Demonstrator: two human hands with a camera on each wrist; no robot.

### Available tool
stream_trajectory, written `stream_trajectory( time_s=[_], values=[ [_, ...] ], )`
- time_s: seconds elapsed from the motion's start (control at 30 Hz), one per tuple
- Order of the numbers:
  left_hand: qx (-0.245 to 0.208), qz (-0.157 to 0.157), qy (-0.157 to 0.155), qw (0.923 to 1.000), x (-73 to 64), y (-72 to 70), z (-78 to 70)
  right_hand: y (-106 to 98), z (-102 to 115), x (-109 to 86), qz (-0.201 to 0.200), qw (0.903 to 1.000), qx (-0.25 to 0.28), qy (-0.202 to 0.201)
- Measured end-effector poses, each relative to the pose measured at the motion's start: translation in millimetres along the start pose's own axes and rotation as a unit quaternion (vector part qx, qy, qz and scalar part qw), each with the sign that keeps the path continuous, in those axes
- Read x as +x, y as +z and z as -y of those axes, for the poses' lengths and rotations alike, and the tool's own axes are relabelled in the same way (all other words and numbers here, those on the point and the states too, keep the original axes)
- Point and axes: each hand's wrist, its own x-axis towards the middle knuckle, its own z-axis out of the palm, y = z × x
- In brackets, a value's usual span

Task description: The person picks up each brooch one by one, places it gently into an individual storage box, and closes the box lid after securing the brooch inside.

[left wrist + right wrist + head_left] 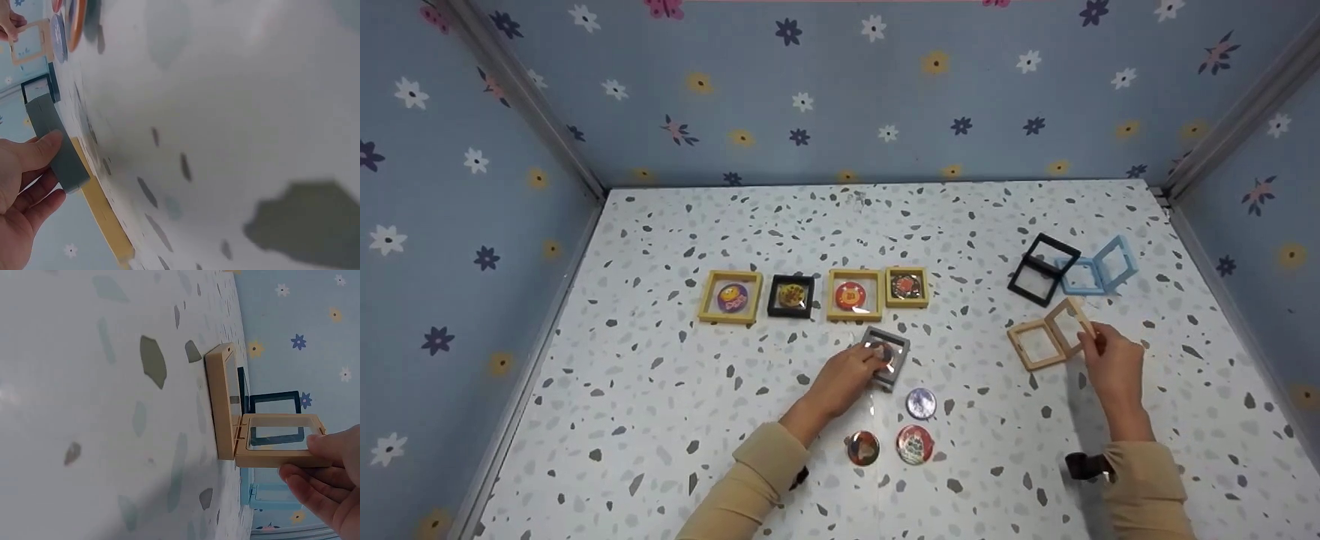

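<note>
My left hand (846, 379) grips a closed grey display frame (891, 358) with a round badge inside; in the left wrist view the thumb and fingers hold the frame's side (59, 146). Over on the right, my right hand (1114, 364) pinches the raised half of a hinged tan display frame (1036, 345) that stands open, its other half lying on the table. The right wrist view shows the thumb (323, 445) on the clear window's edge and fingers beneath. Loose round badges lie below the grey frame: a purple one (921, 403), a red one (915, 445) and a dark red one (863, 448).
Behind my left hand runs a row of closed frames with badges: a yellow one (730, 297), a black one (791, 296), another yellow one (854, 295) and a smaller yellow one (907, 287). Open black (1043, 269) and light blue (1099, 268) frames lie beyond the tan one.
</note>
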Motion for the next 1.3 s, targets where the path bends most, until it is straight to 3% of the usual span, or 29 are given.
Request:
stream_trajectory(
  time_s=[0.3, 0.5, 0.97, 1.3],
  values=[
    [-0.004, 0.001, -0.042, 0.9991, -19.7, -5.2, 10.8, 4, 14, -10.8, 0.012, 0.9994, 0.021, -0.026],
    [-0.004, -0.023, -0.051, 0.9984, -34.7, -5.3, 17.3, 6, 21, -17.2, 0.018, 0.9972, 0.045, -0.057],
    [-0.019, -0.031, -0.09, 0.9953, -56.3, -21.6, 32.8, 13, 40, -26.4, 0.055, 0.9961, 0.047, -0.05],
    [0.001, -0.06, -0.111, 0.992, -75.3, -31.5, 46.9, 19, 49, -31.3, 0.065, 0.9936, 0.061, -0.069]
  ],
)
